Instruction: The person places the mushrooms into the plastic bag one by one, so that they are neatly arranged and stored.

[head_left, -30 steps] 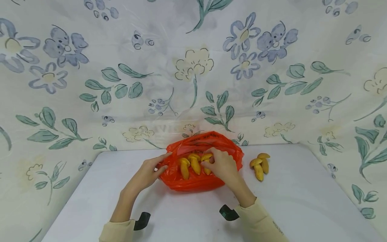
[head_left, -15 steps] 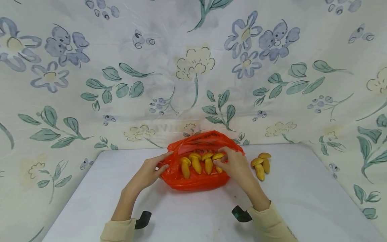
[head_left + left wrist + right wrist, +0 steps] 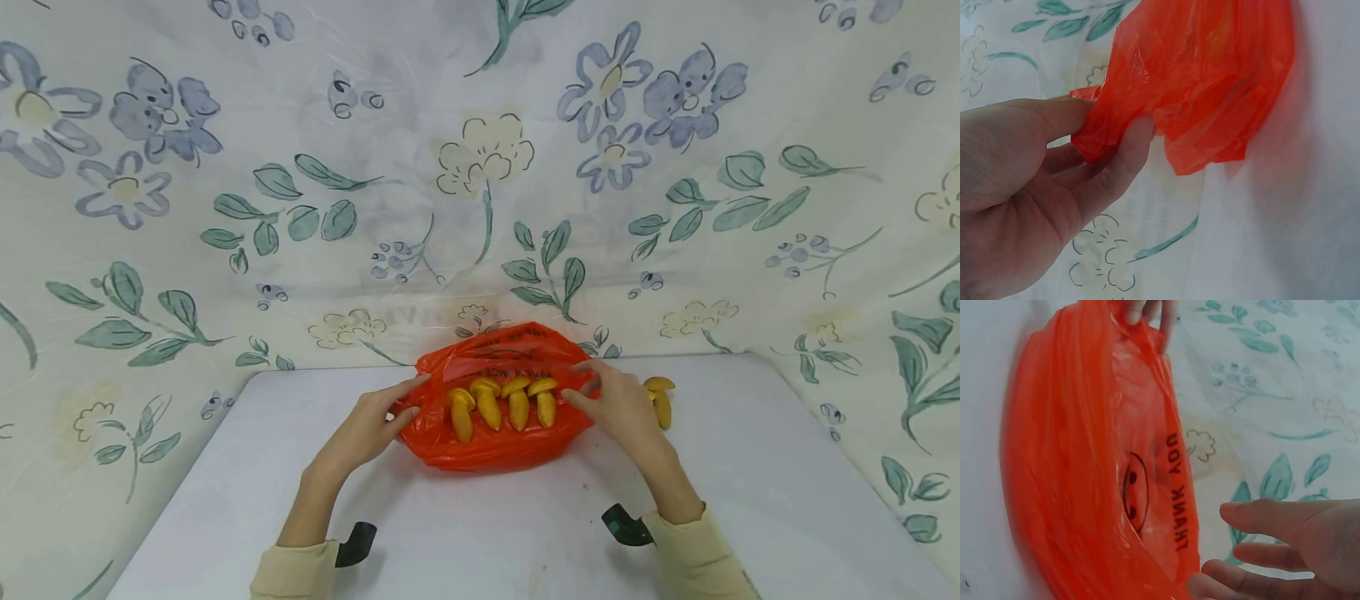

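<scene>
A red plastic bag (image 3: 487,458) lies with its mouth spread wide. Inside it, several yellow mushrooms (image 3: 518,405) lie side by side in a row. My left hand (image 3: 372,425) pinches the bag's left edge; in the left wrist view, the thin red film (image 3: 1107,125) runs between the thumb and fingers. My right hand (image 3: 626,404) holds nothing. Its fingers are spread at the bag's right edge, just beyond the last mushroom of the row. Right of that hand, a mushroom (image 3: 663,408) lies on the table, partly covered by the hand.
The white table (image 3: 465,533) carries the bag close to its back edge. Behind it rises a floral cloth (image 3: 420,142). A black wrist mount (image 3: 627,526) sticks out from the right sleeve, and another black mount (image 3: 356,544) from the left.
My right hand has moved right along the row of mushrooms, off the rightmost one, to the bag's edge. It now covers one loose mushroom outside. My left hand has stayed put.
</scene>
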The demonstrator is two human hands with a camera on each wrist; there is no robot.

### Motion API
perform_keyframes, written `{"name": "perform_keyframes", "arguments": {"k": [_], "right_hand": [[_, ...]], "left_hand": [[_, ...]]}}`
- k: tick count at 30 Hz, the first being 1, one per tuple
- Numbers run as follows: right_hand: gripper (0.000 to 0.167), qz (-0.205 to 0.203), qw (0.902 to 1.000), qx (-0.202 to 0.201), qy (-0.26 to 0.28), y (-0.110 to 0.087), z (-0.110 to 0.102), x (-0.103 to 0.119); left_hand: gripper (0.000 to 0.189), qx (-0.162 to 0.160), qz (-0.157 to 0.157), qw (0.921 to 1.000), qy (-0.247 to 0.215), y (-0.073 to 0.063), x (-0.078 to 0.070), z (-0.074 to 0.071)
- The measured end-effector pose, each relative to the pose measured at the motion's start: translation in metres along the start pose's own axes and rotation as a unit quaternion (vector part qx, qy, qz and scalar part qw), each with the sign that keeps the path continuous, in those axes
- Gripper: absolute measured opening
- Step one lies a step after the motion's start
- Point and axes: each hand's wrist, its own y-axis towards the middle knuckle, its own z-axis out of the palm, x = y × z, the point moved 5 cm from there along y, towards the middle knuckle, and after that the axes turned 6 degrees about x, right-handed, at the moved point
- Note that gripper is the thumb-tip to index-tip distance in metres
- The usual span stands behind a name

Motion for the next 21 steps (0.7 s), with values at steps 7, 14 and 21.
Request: {"name": "perform_keyframes", "arguments": {"k": [7,14,21], "right_hand": [[0.05,0.039,0.9989,0.014,0.021,-0.003,-0.015,-0.014],[0.05,0.059,0.9978,0.017,0.026,-0.005,-0.027,-0.032],[0.05,0.079,0.9964,0.025,0.018,0.0,-0.037,-0.051]], "left_hand": [[0.053,0.001,-0.003,1.0,-0.002,-0.001,-0.001,-0.001],[0.053,0.005,-0.005,0.9999,-0.008,-0.001,-0.001,0.0],[0.053,0.001,0.0,1.0,-0.002,0.0,-0.002,-0.001]]}}
